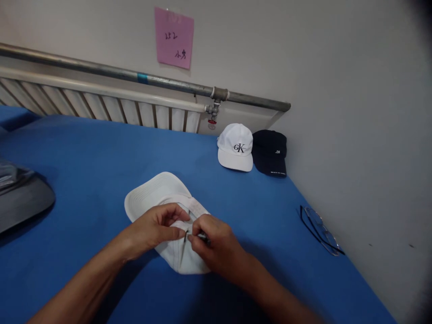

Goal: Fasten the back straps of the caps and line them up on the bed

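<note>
Pale cap (pixel 160 191): just left of and below frame centre, on blue table (pixel 101 153), brim pointing upper left. Left hand (pixel 153 229): half curled, gap between thumb and forefinger, thumb resting on cloth; cannot tell whether cloth is pinched. Right hand (pixel 218 240): fingers closed around small dark item (pixel 204 239), type unclear, just beside left thumb. Right of centre, upper half: white cap (pixel 234 144) with dark letters; black cap (pixel 270 150) just beside it. Lower right: glasses (pixel 320 230). Left edge: grey brim (pixel 27 204), cut off by frame.
</note>
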Tool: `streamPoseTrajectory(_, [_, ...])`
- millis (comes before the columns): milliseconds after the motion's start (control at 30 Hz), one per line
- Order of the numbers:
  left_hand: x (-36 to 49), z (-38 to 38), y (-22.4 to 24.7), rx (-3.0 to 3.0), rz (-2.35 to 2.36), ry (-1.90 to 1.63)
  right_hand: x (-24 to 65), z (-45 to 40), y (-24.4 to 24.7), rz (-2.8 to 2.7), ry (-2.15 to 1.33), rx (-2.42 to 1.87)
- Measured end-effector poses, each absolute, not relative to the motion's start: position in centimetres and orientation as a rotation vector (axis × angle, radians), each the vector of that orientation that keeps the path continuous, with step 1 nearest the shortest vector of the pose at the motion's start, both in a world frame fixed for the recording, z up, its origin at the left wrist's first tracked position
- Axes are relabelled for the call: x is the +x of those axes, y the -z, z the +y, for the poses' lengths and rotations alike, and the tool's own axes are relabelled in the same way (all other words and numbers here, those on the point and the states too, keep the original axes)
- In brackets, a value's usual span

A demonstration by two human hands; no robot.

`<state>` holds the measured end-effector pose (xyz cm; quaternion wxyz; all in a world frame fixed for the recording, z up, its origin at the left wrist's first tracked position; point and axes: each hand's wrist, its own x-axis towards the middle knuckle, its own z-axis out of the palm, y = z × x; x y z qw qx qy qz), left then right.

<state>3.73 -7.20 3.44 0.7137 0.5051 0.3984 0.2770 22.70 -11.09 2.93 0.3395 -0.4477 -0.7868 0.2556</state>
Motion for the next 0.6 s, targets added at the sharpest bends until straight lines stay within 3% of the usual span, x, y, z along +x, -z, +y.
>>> streamPoseTrajectory(600, [2.8, -6.8, -4.1, 1.074, 0.939, -0.619, 23.7, -10.9, -4.0, -2.052, -0.729, -1.228])
